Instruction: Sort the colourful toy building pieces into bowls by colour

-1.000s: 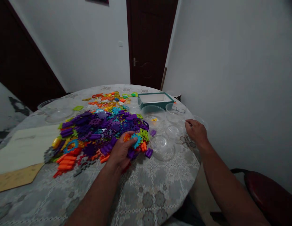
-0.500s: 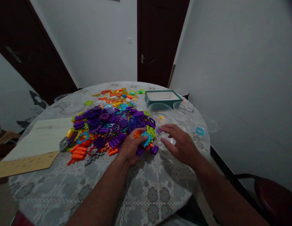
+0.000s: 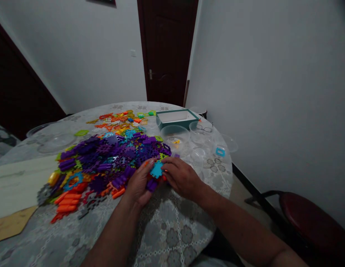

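My left hand [image 3: 139, 183] is closed around a few toothed plastic building pieces at the near right edge of a heap. A light-blue toothed piece [image 3: 157, 169] shows on top between my two hands, with a little orange peeking out beside the thumb. My right hand [image 3: 182, 176] has its fingers bent, and their tips press on the blue piece's right side. Purple pieces [image 3: 152, 185] show just under the hands. The large heap of mostly purple pieces [image 3: 105, 152] spreads to the left, with orange tubes [image 3: 68, 202] at its near end.
Behind the heap lie orange and yellow pieces [image 3: 116, 120]. A green-rimmed box [image 3: 176, 118], clear plastic bowls [image 3: 175, 134], glasses [image 3: 204, 128] and a blue frame piece [image 3: 220, 151] are at the right. Paper [image 3: 19, 181] lies left. A dark red stool [image 3: 308, 215] stands beside the table.
My right hand has come left from above the clear bowl and now touches the blue piece in my left hand. The camera view has turned right.
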### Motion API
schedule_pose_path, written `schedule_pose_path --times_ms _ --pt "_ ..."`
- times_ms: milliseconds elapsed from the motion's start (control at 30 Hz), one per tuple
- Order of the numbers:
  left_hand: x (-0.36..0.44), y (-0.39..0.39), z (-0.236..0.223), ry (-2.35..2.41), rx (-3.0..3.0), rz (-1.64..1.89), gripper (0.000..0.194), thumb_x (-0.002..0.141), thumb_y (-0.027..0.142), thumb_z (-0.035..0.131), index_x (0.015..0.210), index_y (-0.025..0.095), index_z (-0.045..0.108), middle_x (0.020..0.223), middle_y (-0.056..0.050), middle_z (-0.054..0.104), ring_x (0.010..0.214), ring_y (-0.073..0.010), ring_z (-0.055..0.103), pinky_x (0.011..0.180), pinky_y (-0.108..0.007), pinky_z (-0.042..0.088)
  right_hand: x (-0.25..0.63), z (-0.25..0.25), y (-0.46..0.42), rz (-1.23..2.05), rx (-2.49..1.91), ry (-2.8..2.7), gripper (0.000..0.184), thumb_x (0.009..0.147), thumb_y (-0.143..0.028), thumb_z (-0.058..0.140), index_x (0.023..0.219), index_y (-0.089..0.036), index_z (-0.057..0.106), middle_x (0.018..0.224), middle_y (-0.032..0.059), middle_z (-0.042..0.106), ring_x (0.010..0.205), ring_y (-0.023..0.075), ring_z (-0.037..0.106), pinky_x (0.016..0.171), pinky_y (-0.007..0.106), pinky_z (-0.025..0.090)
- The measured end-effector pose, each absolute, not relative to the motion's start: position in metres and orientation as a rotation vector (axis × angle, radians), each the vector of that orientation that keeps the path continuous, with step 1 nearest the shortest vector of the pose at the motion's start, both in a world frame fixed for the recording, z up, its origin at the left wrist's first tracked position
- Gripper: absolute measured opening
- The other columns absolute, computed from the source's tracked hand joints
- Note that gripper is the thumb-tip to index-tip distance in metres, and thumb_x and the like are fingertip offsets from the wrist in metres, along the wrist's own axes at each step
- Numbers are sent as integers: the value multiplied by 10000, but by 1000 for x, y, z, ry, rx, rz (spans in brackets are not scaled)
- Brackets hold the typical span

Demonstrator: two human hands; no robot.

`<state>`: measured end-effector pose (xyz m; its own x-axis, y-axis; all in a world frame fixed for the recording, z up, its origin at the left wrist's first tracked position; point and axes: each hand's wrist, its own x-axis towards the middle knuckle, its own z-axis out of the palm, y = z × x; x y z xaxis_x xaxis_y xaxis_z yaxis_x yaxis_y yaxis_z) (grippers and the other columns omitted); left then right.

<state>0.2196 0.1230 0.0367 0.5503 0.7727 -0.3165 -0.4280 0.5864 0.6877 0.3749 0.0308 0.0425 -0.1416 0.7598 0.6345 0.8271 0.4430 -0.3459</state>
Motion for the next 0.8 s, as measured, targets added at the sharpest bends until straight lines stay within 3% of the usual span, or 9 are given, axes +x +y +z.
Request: schedule_pose_path --times_ms 100,300,567,800 --pt "218 127 35 665 531 740 219 898 178 748 1093 190 650 935 -33 718 697 -161 718 564 -268 624 374 41 31 -129 -1282 -1874 197 1076 -206 517 1225 -236 643 1286 140 705 1235 244 679 1074 433 586" --pt "213 127 38 729 616 737 382 816 112 767 1147 223 613 971 -61 736 720 -206 754 538 -272 614 400 50 19 -238 -1335 -1703 175 1070 -223 544 1212 -245 644 1249 125 734 1183 244 701 988 424 611" --pt "215 118 44 768 700 791 424 759 158 821 1121 216 607 925 -50 720 688 -195 732 531 -281 619 560 49 -7 -792 -2108 -1211 241 997 -300 547 1044 -155 734 1038 182 754 991 319 672 922 454 520" --pt "217 115 43 756 727 820 474 707 184 859 1110 213 612 924 -50 710 693 -196 721 530 -282 616 610 24 -10 -724 -2534 -1103 298 990 -314 536 1050 -151 778 1024 178 777 903 303 681 784 389 471"
